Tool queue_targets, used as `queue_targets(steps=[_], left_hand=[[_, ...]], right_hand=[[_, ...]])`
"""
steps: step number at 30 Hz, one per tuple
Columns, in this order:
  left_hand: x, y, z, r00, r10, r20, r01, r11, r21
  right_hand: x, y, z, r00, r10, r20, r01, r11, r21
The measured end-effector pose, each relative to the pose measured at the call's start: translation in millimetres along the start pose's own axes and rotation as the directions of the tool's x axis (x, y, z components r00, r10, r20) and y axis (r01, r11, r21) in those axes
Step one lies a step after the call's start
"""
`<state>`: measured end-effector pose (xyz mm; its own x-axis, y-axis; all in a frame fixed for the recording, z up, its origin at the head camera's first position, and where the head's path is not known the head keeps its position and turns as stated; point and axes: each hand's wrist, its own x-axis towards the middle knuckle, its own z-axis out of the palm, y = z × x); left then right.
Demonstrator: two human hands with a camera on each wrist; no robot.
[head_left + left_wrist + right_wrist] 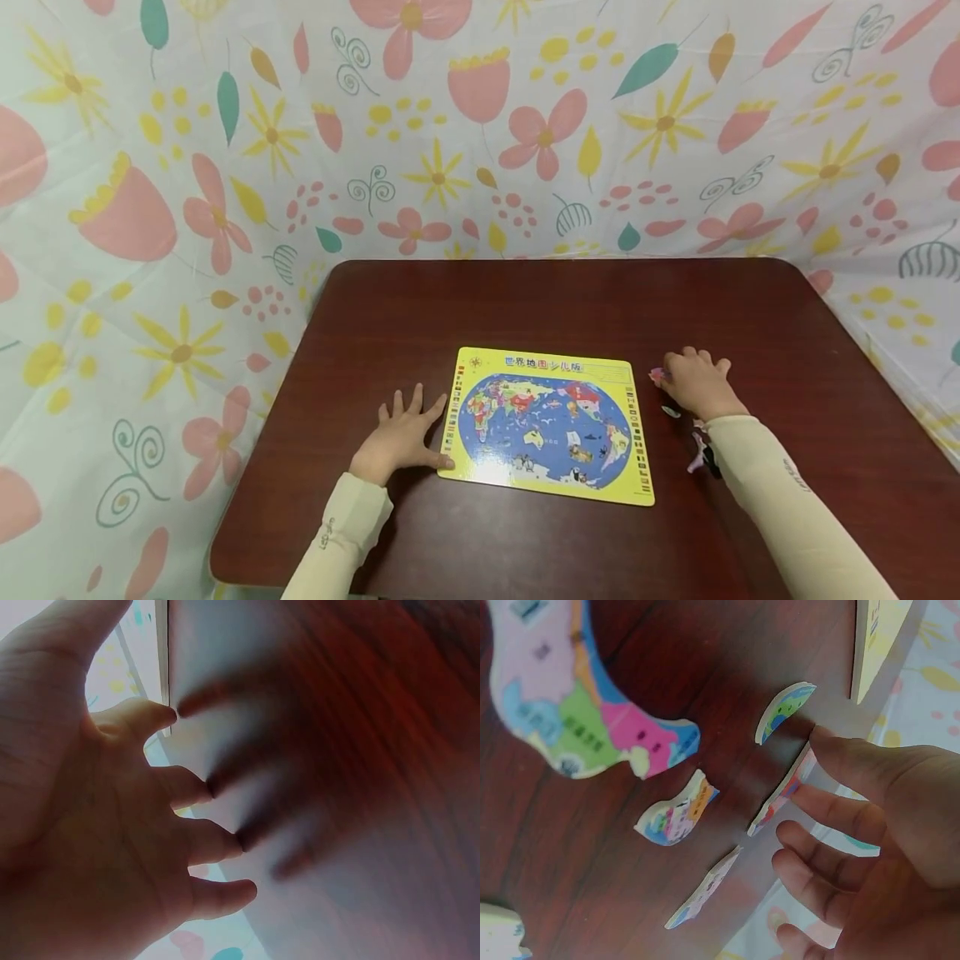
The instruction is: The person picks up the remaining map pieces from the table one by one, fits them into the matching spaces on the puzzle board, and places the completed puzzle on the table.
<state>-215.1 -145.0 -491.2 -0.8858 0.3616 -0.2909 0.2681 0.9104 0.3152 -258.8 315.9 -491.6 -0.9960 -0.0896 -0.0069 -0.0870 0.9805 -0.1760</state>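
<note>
A yellow-bordered world map puzzle board (555, 492) lies flat on the table in the head view. Beside its left edge, my left hand (397, 437) has its fingers spread, and the thumb touches the board's lower left corner. To the right of the board, my right hand (701, 383) pinches a red and pink puzzle piece (784, 791) between thumb and index finger. Loose around it are a green puzzle piece (786, 711), a small curved piece (676, 817), a pale pink piece (705, 889) and a large multicoloured piece (562, 697).
The dark red-brown table (562, 308) has rounded corners. A white cloth (465, 167) printed with flowers and leaves hangs behind it and along the sides. Another pale puzzle piece (501, 934) shows at the lower left of the right wrist view.
</note>
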Motion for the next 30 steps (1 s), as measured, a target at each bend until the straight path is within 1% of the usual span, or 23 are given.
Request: queue_targets(steps=[5,7,12,16,21,26,30], left_hand=[[1.3,2.6,-3.8,1.000,0.005,-0.009,-0.005,1.000,0.016],[1.6,3.9,-4.7,1.000,0.009,-0.012,-0.009,1.000,0.007],[0.7,5.2,-5.3,1.000,0.006,-0.010,-0.006,1.000,-0.007],[-1.4,4.1,-3.6,1.000,0.000,-0.009,0.000,1.000,-0.005],[-4.6,2.8,-1.6,1.000,-0.003,-0.011,0.003,0.999,-0.044],[-5.1,3.6,-0.2,1.000,-0.004,-0.018,0.003,0.998,-0.066],[-3.1,5.0,0.2,0.999,-0.008,-0.033,0.005,0.998,-0.061]], right_hand=[[-2.7,2.7,-1.0,1.000,-0.006,0.012,0.006,1.000,0.004],[-4.5,3.3,-1.4,1.000,-0.005,0.015,0.005,1.000,0.008],[-8.2,-3.5,-7.7,1.000,-0.025,-0.017,0.025,0.999,0.024],[-10.2,-19.9,-16.5,0.997,-0.057,-0.042,0.059,0.998,0.037],[-9.1,-47.6,-22.3,0.990,-0.120,-0.080,0.122,0.992,0.022],[-6.9,-77.1,-18.3,0.975,-0.196,-0.101,0.198,0.980,0.006],[-3.5,-95.8,-10.1,0.961,-0.258,-0.096,0.255,0.966,-0.039]])
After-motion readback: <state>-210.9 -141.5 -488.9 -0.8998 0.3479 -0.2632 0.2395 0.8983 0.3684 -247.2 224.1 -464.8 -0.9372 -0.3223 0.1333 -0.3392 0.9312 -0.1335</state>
